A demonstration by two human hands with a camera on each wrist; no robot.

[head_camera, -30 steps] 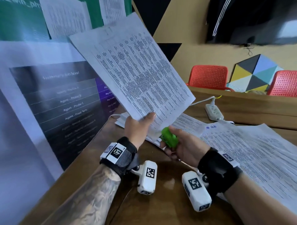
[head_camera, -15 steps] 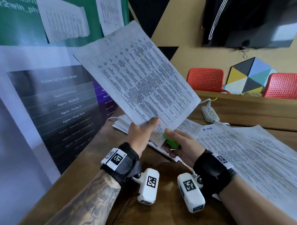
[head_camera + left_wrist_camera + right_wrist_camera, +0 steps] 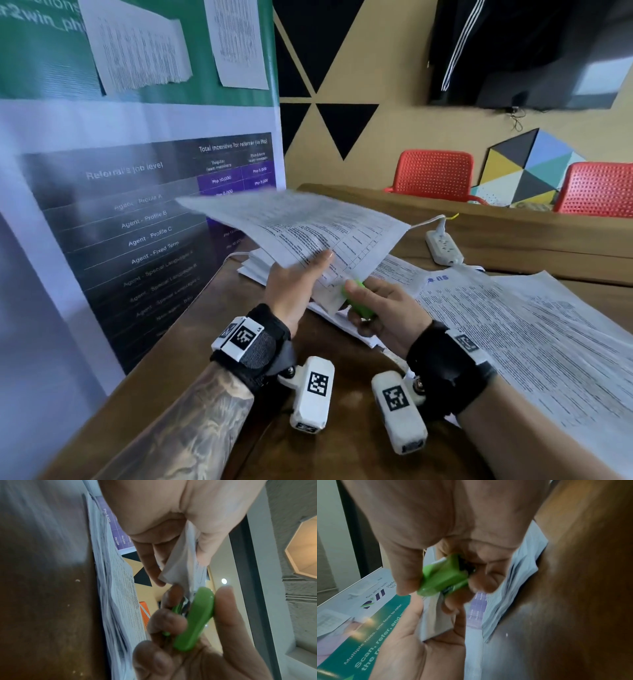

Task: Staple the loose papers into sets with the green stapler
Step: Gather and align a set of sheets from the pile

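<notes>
Head view: left hand pinching paper set, corner inside green stapler gripped by right hand. Staple probably not yet pressed. Loose papers beyond the grip left unstapled.

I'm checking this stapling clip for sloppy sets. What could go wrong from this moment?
1. The left hand pinches the held papers at one corner only; the rest hangs free and looks blurred, so sheets may slip out of line.
2. The green stapler in the right hand sits at the very corner tip, so the staple may land near the edge or miss sheets.
</notes>
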